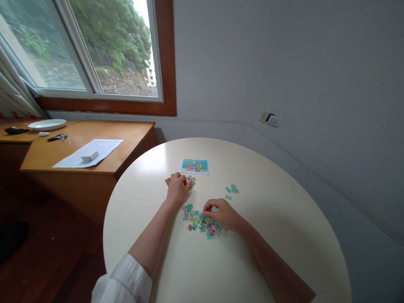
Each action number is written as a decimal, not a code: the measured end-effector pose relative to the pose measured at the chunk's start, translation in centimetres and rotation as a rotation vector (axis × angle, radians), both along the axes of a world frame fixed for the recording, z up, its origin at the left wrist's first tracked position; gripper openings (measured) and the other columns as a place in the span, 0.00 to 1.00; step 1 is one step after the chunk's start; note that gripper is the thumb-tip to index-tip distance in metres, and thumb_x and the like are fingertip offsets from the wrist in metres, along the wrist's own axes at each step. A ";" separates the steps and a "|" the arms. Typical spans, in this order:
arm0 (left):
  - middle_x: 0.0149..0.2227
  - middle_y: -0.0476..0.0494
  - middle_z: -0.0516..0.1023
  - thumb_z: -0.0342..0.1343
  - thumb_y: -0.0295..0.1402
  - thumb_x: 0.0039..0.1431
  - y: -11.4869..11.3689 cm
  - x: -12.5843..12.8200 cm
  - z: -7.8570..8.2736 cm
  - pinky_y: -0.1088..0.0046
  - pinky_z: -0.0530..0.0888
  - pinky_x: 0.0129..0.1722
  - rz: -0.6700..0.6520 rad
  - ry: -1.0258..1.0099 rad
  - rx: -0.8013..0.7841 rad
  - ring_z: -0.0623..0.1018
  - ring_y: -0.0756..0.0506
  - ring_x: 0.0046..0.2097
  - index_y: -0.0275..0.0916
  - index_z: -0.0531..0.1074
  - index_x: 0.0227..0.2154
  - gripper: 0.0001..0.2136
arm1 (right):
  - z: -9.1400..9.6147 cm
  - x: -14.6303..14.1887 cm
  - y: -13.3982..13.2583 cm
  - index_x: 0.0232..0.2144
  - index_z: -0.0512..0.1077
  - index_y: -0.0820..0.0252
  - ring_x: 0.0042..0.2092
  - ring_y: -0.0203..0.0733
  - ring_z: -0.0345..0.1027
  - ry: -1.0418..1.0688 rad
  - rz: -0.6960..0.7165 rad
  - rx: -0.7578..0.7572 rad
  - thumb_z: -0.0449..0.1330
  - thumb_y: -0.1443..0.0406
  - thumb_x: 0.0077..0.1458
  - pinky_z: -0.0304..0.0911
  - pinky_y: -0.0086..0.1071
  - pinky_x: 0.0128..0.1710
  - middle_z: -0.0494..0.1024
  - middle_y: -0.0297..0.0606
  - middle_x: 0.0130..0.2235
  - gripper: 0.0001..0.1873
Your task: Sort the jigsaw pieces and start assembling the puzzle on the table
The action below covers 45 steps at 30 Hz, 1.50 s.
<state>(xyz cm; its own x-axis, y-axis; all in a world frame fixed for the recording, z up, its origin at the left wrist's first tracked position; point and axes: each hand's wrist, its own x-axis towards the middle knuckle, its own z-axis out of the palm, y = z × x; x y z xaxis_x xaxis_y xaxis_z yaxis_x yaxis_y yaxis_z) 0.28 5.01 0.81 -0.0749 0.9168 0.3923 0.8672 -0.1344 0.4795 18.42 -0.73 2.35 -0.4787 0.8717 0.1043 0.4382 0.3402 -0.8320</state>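
My left hand [177,187] rests on the round cream table [268,235], fingers curled against a small cluster of joined puzzle pieces [191,181]. My right hand [221,212] lies over a loose pile of colourful puzzle pieces [197,221], its fingertips pinched together on one piece at the pile's edge. A few more turquoise pieces [232,190] lie apart to the right. A small reference picture card [194,166] with cartoon figures lies flat beyond both hands.
A wooden desk [126,139] stands to the left under a window, carrying a white sheet of paper [90,152], a white plate [47,124] and small dark items. A wall socket [271,119] sits on the grey wall. Dark wooden floor lies to the left.
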 end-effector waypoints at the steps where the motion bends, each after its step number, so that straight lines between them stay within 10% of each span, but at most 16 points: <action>1: 0.31 0.44 0.70 0.52 0.36 0.54 -0.1 0.0 0.0 0.62 0.57 0.42 0.007 -0.011 0.007 0.68 0.44 0.39 0.38 0.65 0.18 0.12 | -0.1 0.0 0.1 0.20 0.72 0.61 0.28 0.35 0.67 0.023 -0.021 -0.029 0.61 0.64 0.44 0.62 0.29 0.30 0.74 0.33 0.23 0.06; 20: 0.31 0.43 0.70 0.47 0.34 0.57 -0.1 0.3 -0.3 0.63 0.57 0.42 0.025 -0.059 0.038 0.69 0.44 0.40 0.37 0.69 0.20 0.13 | -1.6 0.7 2.0 0.26 0.69 0.60 0.27 0.36 0.71 0.550 -0.312 -0.245 0.66 0.65 0.32 0.67 0.32 0.34 0.72 0.30 0.23 0.14; 45: 0.31 0.42 0.71 0.45 0.34 0.58 0.9 0.1 -0.5 0.64 0.58 0.41 0.048 -0.123 0.030 0.70 0.44 0.39 0.37 0.69 0.19 0.15 | -2.7 0.7 3.3 0.26 0.72 0.63 0.20 0.32 0.61 0.506 -0.409 -0.184 0.64 0.58 0.33 0.55 0.26 0.19 0.70 0.31 0.19 0.16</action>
<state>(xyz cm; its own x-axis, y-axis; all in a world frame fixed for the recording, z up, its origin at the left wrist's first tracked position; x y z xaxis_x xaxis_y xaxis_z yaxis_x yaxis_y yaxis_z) 0.39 5.90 0.36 -0.1672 0.8990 0.4049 0.8078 -0.1105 0.5791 19.11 2.55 -0.33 -0.0370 0.9974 0.0616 0.0423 0.0632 -0.9971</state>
